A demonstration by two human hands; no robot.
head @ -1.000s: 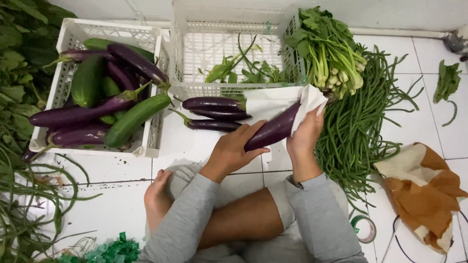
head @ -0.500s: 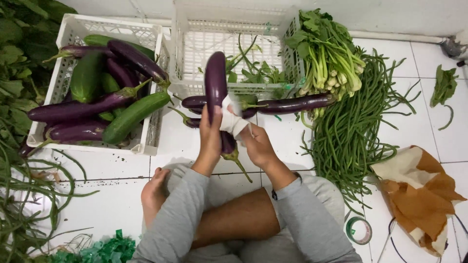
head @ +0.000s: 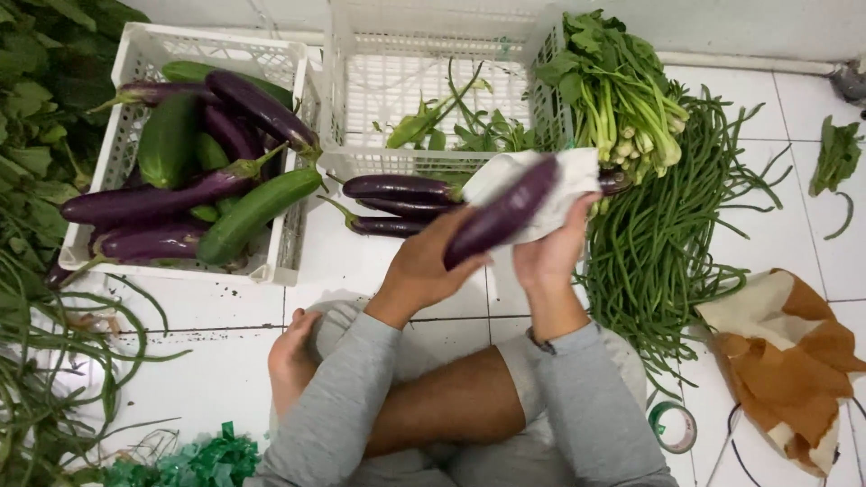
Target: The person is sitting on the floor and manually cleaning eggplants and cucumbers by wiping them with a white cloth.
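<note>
The left hand (head: 424, 271) has a clenched grip on the lower end of one purple eggplant (head: 502, 215), fingers wrapped around it. The right hand (head: 550, 252) presses a white cloth (head: 559, 185) against the upper part of the same eggplant, its grip closed on cloth and eggplant together. The eggplant is tilted, upper end to the right and away from the person, held above the white tile floor (head: 361, 261) in front of the crossed legs.

Just beyond the grip, 3 more eggplants (head: 397, 189) lie on the floor, in front of a white crate (head: 433, 54) w/ a few green leaves inside. Left of the grip, well apart, is a second crate (head: 126, 117) full of eggplants and cucumbers. Right of the grip, close, lies a pile of long beans (head: 667, 243), and a bunch of leafy greens (head: 622, 90) is beyond it. Farther right is a brown and white bag (head: 776, 361).

Vs. half a sec. ago: the eggplant stood nearly upright in the left hand then, now it leans to the right, and the cloth has moved up to cover its upper end.
</note>
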